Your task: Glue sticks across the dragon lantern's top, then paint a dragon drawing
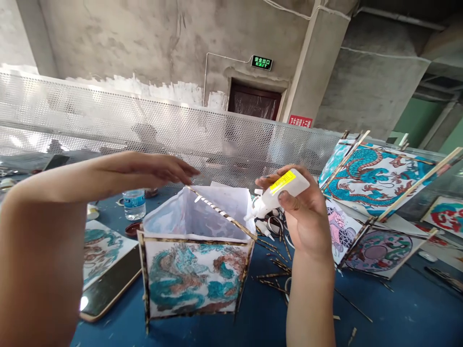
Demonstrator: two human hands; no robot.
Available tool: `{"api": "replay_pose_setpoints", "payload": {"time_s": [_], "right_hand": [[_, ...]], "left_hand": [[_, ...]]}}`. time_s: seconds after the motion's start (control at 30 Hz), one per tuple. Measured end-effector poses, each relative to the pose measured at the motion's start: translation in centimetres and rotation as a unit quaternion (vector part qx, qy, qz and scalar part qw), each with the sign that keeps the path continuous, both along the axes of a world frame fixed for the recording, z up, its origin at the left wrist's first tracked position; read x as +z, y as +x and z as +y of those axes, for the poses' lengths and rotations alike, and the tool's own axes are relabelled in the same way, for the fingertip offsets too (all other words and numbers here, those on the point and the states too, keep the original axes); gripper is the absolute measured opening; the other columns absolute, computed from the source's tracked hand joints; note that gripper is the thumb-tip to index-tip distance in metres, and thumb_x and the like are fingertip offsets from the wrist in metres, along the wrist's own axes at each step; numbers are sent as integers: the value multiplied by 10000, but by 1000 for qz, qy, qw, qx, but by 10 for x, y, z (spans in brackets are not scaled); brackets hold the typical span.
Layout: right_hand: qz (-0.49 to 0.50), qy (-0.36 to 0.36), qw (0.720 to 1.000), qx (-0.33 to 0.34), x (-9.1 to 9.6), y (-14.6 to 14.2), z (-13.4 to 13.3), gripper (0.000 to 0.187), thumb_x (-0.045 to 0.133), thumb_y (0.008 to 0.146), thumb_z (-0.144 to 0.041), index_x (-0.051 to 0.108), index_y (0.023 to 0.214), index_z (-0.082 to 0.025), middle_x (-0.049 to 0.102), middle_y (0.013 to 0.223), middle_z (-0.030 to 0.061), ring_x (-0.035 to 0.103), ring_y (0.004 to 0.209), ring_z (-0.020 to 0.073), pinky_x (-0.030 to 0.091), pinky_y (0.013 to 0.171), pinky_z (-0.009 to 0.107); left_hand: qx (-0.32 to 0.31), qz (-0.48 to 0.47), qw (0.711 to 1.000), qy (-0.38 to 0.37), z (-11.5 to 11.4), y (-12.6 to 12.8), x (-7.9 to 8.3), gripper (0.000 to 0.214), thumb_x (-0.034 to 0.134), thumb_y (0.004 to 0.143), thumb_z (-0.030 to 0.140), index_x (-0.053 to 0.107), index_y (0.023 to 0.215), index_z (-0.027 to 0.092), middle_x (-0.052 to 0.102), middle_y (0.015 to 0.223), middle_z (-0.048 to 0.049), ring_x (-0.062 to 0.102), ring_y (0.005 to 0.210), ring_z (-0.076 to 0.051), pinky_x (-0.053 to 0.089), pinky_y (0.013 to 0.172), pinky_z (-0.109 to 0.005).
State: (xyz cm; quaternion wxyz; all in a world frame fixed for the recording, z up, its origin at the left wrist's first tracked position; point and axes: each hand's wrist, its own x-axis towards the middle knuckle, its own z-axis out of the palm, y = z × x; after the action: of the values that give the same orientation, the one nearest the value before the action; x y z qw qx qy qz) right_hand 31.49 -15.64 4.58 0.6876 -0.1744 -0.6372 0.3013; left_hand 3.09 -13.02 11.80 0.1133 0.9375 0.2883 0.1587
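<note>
**Glue bottle tipped at the rim of a paper lantern box**

The right hand (307, 217) is wrapped around a small white plastic glue bottle (280, 193) with a yellow label, tilted so its nozzle points down-left toward the corner of a square lantern box (195, 255). The left hand (152, 169) reaches in flat, fingers stretched and holding nothing, fingertips just above the far end of a thin speckled bamboo stick (220, 213) lying diagonally across the box's open top. Whether they touch it is hard to tell.

The box has translucent white paper walls in mottled bamboo strips; its front panel carries a teal and brown dragon. It stands on a blue table (398, 313). Loose sticks (273, 270) lie scattered just right of it. Further right lean finished dragon-painted lanterns (376, 178), partly cut off. At left, a phone (108, 289) and a water bottle (134, 203), half hidden by the forearm. A perforated metal screen (108, 120) runs behind.
</note>
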Motion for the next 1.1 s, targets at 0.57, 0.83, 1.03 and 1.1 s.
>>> {"api": "replay_pose_setpoints", "payload": {"time_s": [0.57,0.83,1.03,1.1], "right_hand": [[-363,-46,930,-38,47,-84,164,339,743,630,-337,510,833,-199,588,794,5,589,751,168,506,694,326],[-396,-36,915,-61,45,-89,172,289,723,653,-315,516,819,-199,604,795,10,597,760,171,517,690,326],[-406,-34,910,-73,38,-94,175,272,711,668,-330,509,794,-198,614,791,18,600,750,174,525,656,315],[-407,-34,910,-77,37,-95,175,263,704,675,-331,507,787,-197,618,789,19,601,750,172,526,649,308]], "left_hand": [[174,-327,906,-207,117,-16,-97,315,583,730,298,676,999,161,700,902,-71,616,805,-184,468,737,-311],[103,-363,885,-272,128,-9,-106,219,645,722,315,716,878,179,690,813,-43,577,703,-148,459,696,-282],[92,-373,866,-320,132,-6,-110,208,645,735,344,698,809,157,660,790,-41,564,709,-137,444,707,-260],[98,-382,858,-330,132,-7,-110,215,644,739,349,694,819,155,656,801,-42,564,719,-134,443,715,-254]]}}
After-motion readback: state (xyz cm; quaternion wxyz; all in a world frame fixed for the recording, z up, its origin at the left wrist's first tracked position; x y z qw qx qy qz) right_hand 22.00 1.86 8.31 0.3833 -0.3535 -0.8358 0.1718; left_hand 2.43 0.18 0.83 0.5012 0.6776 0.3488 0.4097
